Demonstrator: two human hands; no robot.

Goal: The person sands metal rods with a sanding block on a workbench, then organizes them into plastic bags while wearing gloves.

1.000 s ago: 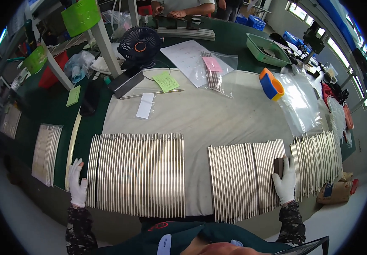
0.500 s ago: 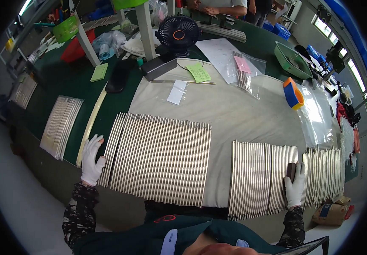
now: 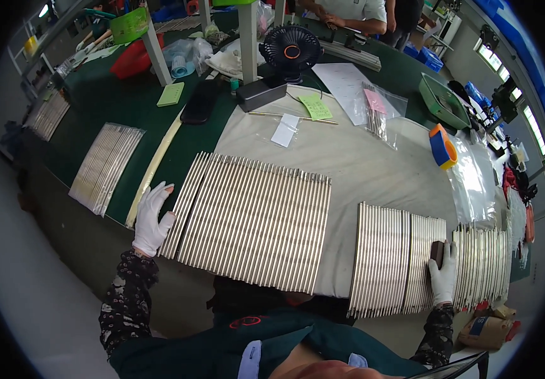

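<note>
Slim silvery metal rods lie side by side in flat rows on the cloth. The widest group of rods is left of the middle, with a narrow strip of rods along its left side. My white-gloved left hand rests at that strip's left edge, thumb apart from stretched fingers. Two more groups, one of rods and one beside it, lie to the right. My gloved right hand grips a small dark brown block on the latter's right edge, next to further rods.
Bagged rods and a pale strip lie at left. Farther back are a black phone, a dark box, a fan and a green basket. A tape dispenser sits by plastic bags. Another person's hands show behind.
The view has shifted, so the table things appear farther right, and most of them slightly higher. Both hands keep their places by the rods; the right still holds the dark block.
</note>
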